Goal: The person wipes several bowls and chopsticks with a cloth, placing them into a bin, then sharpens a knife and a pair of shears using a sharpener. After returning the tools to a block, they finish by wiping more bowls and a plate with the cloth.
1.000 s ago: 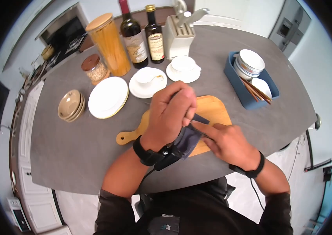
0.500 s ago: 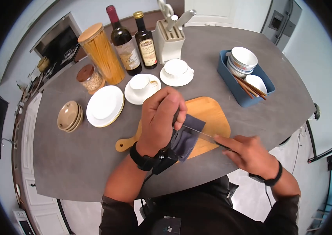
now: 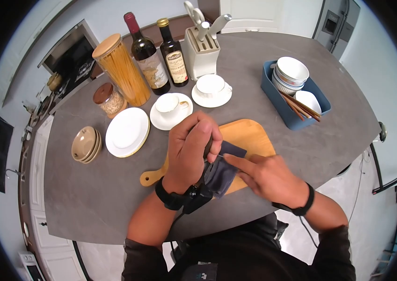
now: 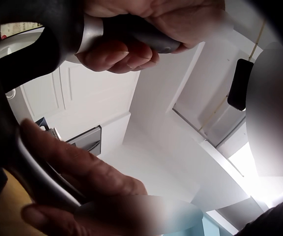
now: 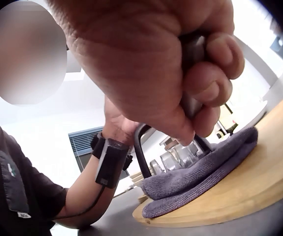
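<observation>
My left hand (image 3: 193,147) grips the black handle (image 4: 136,33) of what looks like a knife sharpener, its dark curved frame (image 5: 140,150) reaching down to the cloth. Folded grey-purple cloth (image 3: 232,149) lies under it on a wooden cutting board (image 3: 254,136). My right hand (image 3: 273,180) holds a knife by its dark handle (image 5: 192,105), index finger stretched along the top. The knife's blade points left into the sharpener, close beside my left fist. Most of that blade is hidden behind the hands in the head view.
White plates (image 3: 127,132), two cups on saucers, and brown bowls (image 3: 84,144) stand left and behind the board. Farther back are a pasta jar (image 3: 122,70), an oat jar, two bottles (image 3: 176,58) and a knife block (image 3: 203,54). A blue bin (image 3: 278,100) with bowls and chopsticks sits right.
My right hand drew the knife back to the right, showing its blade, then moved it left again toward the sharpener. The left hand keeps its grip on the sharpener over the cloth.
</observation>
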Demonstrator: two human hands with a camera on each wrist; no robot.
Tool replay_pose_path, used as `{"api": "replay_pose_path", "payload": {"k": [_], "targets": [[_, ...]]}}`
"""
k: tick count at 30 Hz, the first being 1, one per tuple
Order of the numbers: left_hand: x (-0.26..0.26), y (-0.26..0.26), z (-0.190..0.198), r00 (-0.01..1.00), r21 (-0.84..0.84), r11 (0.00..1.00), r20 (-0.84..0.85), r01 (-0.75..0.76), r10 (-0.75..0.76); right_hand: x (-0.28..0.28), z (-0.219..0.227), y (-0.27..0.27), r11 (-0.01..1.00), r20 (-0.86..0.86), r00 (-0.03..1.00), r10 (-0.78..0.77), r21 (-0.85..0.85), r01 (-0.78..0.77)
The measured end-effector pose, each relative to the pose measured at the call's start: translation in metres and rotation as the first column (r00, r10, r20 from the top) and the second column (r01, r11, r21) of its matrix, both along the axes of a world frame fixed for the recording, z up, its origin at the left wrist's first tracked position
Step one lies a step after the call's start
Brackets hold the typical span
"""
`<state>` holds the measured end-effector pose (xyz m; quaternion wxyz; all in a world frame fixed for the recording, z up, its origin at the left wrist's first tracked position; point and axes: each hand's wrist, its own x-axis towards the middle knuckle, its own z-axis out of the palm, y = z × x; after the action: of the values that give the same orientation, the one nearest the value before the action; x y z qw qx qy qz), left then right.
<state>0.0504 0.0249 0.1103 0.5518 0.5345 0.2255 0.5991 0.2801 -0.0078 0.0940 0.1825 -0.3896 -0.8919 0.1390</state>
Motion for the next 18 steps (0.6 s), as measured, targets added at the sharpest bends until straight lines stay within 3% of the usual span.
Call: {"api": "replay_pose_path", "payload": {"k": [1, 9, 14, 18], "targets": [[0.001, 0.000, 0.000, 1.000, 0.002, 1.000, -0.001, -0.005, 0.005, -0.008, -0.007, 0.008, 1.000, -0.078, 0.997, 0.020, 0.006, -0.020], [0.001, -0.002, 0.001, 1.000, -0.007, 1.000, -0.011, 0.000, 0.000, -0.023, -0.020, 0.012, 0.999, -0.079, 0.997, 0.005, 0.042, -0.001], [-0.003, -0.001, 0.001, 1.000, 0.004, 1.000, 0.015, -0.016, 0.016, -0.024, -0.020, 0.013, 1.000, -0.178, 0.984, -0.024, -0.016, 0.021], [-0.005, -0.002, 0.003, 0.996, 0.011, 1.000, -0.085, -0.024, 0.025, -0.021, -0.019, 0.017, 0.999, -0.173, 0.985, 0.012, -0.050, -0.021]]}}
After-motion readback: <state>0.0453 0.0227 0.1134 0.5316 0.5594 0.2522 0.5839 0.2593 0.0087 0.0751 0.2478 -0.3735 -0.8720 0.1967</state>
